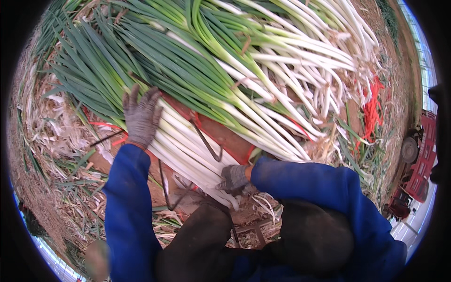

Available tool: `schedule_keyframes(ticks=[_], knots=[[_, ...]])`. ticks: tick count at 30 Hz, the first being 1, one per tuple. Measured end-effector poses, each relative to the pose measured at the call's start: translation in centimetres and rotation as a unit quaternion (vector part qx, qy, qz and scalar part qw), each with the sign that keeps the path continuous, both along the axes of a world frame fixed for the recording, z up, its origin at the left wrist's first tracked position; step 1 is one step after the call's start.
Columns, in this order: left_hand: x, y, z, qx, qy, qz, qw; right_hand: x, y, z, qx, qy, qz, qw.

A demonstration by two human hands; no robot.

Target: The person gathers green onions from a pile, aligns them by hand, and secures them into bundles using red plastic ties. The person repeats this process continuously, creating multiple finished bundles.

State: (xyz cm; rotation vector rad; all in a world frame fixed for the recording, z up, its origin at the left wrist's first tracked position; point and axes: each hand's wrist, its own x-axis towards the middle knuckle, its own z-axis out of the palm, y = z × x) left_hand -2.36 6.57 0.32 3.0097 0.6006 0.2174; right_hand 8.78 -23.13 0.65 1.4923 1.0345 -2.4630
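A bundle of long green onions lies slantwise in front of me, dark leaves at upper left and white stalks toward my lap. My left hand, in a grey glove, rests flat across the bundle where green turns white, its fingers a little apart. Down by the root ends, my gloved right hand has its fingers pressed together and curled over the white stalks; its fingertips are partly hidden. Dark bent metal rods stand up beside the bundle, with another rod on the nearer side.
A big heap of green onions spreads across the far side, roots to the right. Red ties lie at the right of the heap. Trimmings and peeled skins litter the ground at left. A red wheeled vehicle stands far right.
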Motion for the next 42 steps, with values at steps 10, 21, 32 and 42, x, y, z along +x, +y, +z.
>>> schedule_keyframes(ticks=[10, 21, 32, 42], knots=[[-0.4, -1.0, 0.6, 0.061, 0.038, 0.018, 0.997, 11.9, -6.7, 5.0, 0.367, -0.504, -0.243, 0.743], [-0.3, -5.2, 8.9, -0.381, -0.289, 0.207, 0.853, 10.4, -9.9, 1.9, 0.255, -0.589, 0.029, 0.766], [5.4, -19.5, 15.1, -0.712, -0.135, 0.093, 0.682, 17.4, -8.4, 13.6, 0.368, -0.403, -0.242, 0.802], [14.8, -22.3, 14.0, -0.941, -0.288, 0.094, 0.153, 15.3, -16.0, 23.6, 0.412, -0.391, -0.26, 0.781]])
